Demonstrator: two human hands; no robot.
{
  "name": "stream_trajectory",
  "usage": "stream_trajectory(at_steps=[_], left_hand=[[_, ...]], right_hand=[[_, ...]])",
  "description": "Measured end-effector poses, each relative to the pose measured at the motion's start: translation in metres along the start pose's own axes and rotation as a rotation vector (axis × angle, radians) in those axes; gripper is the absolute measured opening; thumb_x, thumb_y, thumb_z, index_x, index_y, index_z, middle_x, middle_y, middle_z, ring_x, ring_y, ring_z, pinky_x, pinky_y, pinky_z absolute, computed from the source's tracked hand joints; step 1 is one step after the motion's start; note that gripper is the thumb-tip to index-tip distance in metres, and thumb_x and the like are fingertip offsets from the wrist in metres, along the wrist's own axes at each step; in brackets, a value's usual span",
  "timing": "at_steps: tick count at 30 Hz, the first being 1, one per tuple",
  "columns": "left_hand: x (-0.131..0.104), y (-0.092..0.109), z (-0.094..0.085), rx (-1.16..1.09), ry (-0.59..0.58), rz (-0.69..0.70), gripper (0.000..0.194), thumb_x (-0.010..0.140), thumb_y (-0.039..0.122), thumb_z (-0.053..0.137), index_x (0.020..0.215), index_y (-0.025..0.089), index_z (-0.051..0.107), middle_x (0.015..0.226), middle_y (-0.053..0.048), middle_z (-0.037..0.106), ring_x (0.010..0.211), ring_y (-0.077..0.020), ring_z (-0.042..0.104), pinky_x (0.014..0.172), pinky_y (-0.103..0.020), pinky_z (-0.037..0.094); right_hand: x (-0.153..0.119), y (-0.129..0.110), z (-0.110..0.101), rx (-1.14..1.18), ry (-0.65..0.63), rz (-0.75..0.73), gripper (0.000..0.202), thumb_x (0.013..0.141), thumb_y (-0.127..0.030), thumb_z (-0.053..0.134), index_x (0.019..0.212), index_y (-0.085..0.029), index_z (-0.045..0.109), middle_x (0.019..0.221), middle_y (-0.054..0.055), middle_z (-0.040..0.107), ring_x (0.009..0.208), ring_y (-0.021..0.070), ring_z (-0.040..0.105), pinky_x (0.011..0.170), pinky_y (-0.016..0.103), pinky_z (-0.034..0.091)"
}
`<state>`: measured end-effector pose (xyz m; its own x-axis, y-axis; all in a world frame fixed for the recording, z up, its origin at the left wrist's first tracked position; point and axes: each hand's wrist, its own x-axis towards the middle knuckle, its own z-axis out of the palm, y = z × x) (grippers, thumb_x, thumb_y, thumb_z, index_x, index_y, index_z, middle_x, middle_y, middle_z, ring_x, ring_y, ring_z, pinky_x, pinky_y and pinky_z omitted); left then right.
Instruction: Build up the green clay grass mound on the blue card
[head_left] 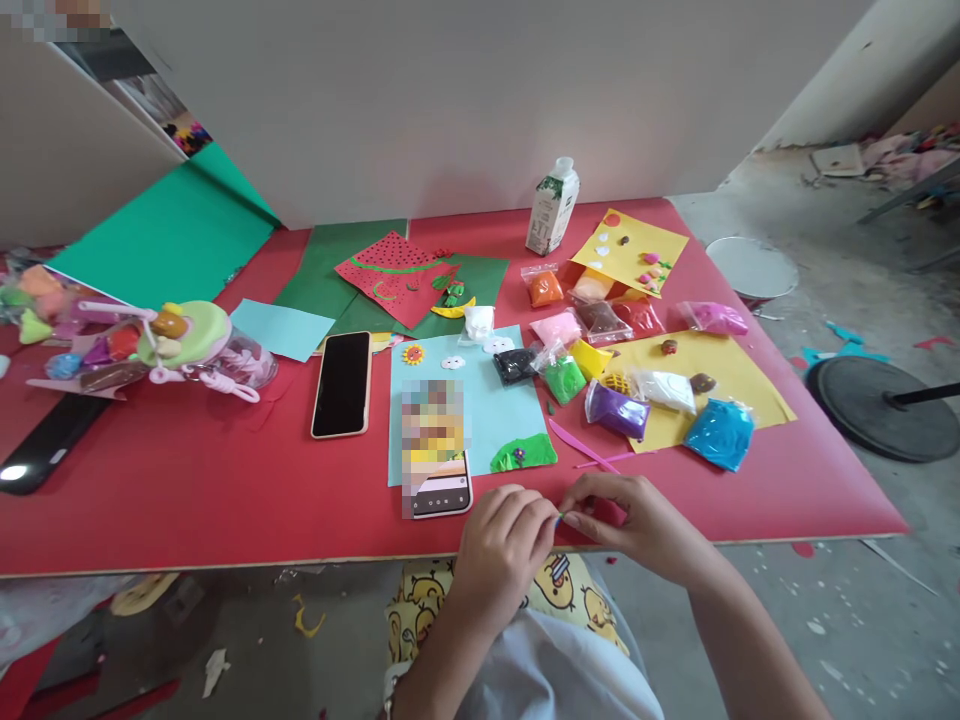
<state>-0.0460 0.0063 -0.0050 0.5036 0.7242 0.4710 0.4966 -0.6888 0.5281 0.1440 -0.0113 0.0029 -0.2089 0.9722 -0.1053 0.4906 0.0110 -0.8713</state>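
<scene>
My left hand point(506, 540) and my right hand point(634, 515) meet at the table's front edge, their fingertips pinched together. Between them shows a tiny bit of green modelling clay point(561, 516); its shape is mostly hidden. Just behind my hands lies a light blue sheet point(525, 390) with a clay sun point(413, 355), white clouds point(453, 362) and a green clay hill point(525, 453) bearing a purple flower. A lit phone point(442, 497) rests on that sheet. Pink modelling tools point(581, 447) lie beyond my right hand.
Several bags of coloured clay, including a purple bag point(617, 411) and a blue bag point(720, 434), lie right of centre. A carton point(553, 207) stands at the back. A dark phone point(342, 385) and a clear jar of clay tools point(247, 365) are to the left on the red table point(225, 500).
</scene>
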Motion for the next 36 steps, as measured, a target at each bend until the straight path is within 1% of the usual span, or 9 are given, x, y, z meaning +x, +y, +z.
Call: stream_trajectory(at_steps=[4,8,11,14,18,25,28,33,36], left_hand=[[0.003,-0.005,-0.012,-0.105,0.060,-0.140,0.017,0.087,0.007,0.051,0.089,0.021,0.061,0.079,-0.001,0.068,0.077,-0.0134,0.065,0.073,-0.027,0.055],[0.004,-0.010,-0.022,-0.130,0.110,-0.216,0.017,0.084,0.006,0.055,0.088,0.021,0.062,0.083,-0.001,0.071,0.081,-0.0135,0.067,0.074,-0.026,0.056],[0.004,-0.011,-0.022,-0.142,0.090,-0.270,0.017,0.083,0.006,0.057,0.085,0.021,0.063,0.082,0.000,0.071,0.080,-0.0137,0.068,0.072,-0.026,0.056],[0.007,-0.011,-0.018,-0.140,0.035,-0.317,0.017,0.083,0.009,0.057,0.090,0.022,0.066,0.082,-0.001,0.072,0.078,-0.0150,0.068,0.072,-0.028,0.057],[0.010,-0.013,-0.013,-0.112,0.014,-0.288,0.016,0.086,0.012,0.056,0.089,0.022,0.068,0.084,-0.003,0.072,0.080,-0.0165,0.067,0.072,-0.030,0.056],[0.013,-0.014,-0.011,-0.053,0.023,-0.250,0.009,0.088,0.017,0.058,0.082,0.021,0.064,0.076,-0.001,0.070,0.074,-0.0149,0.064,0.069,-0.028,0.053],[0.013,-0.014,-0.010,-0.023,0.006,-0.239,0.011,0.089,0.017,0.058,0.079,0.020,0.062,0.073,0.000,0.067,0.072,-0.0144,0.063,0.067,-0.027,0.052],[0.012,-0.014,-0.006,-0.029,0.008,-0.234,0.016,0.085,0.006,0.055,0.086,0.020,0.062,0.081,0.000,0.070,0.079,-0.0142,0.066,0.073,-0.027,0.054],[0.013,-0.013,-0.006,-0.025,0.003,-0.237,0.017,0.083,0.005,0.054,0.084,0.021,0.061,0.081,0.000,0.069,0.079,-0.0146,0.065,0.073,-0.028,0.054]], right_hand=[[-0.001,0.003,-0.004,-0.085,0.115,0.007,0.017,0.087,-0.035,0.059,0.080,-0.023,0.069,0.075,0.003,0.074,0.062,0.0161,0.066,0.055,0.026,0.054],[-0.002,0.009,-0.002,-0.145,0.229,0.013,0.017,0.087,-0.037,0.060,0.084,-0.024,0.069,0.082,0.004,0.075,0.066,0.0185,0.068,0.059,0.029,0.056],[-0.001,0.011,0.003,-0.148,0.278,-0.026,0.015,0.087,-0.036,0.061,0.085,-0.024,0.069,0.082,0.004,0.074,0.067,0.0178,0.068,0.060,0.029,0.057],[0.001,0.011,0.009,-0.163,0.321,-0.067,0.014,0.087,-0.035,0.062,0.090,-0.024,0.070,0.086,0.004,0.074,0.072,0.0181,0.069,0.061,0.029,0.058],[0.002,0.014,0.013,-0.218,0.400,-0.139,0.014,0.089,-0.032,0.060,0.094,-0.025,0.071,0.090,0.005,0.072,0.079,0.0190,0.070,0.068,0.030,0.059],[0.003,0.025,0.016,-0.375,0.532,-0.199,0.013,0.091,-0.025,0.057,0.090,-0.024,0.070,0.087,0.006,0.068,0.078,0.0187,0.067,0.068,0.030,0.057],[0.003,0.029,0.017,-0.419,0.553,-0.208,0.013,0.091,-0.024,0.057,0.091,-0.023,0.070,0.087,0.007,0.068,0.079,0.0197,0.067,0.069,0.032,0.056],[0.001,0.033,0.019,-0.457,0.551,-0.213,0.013,0.091,-0.023,0.056,0.093,-0.023,0.070,0.088,0.006,0.068,0.081,0.0204,0.065,0.072,0.035,0.054],[0.000,0.035,0.021,-0.463,0.549,-0.211,0.013,0.092,-0.023,0.056,0.093,-0.023,0.069,0.089,0.006,0.068,0.082,0.0205,0.065,0.073,0.035,0.052]])
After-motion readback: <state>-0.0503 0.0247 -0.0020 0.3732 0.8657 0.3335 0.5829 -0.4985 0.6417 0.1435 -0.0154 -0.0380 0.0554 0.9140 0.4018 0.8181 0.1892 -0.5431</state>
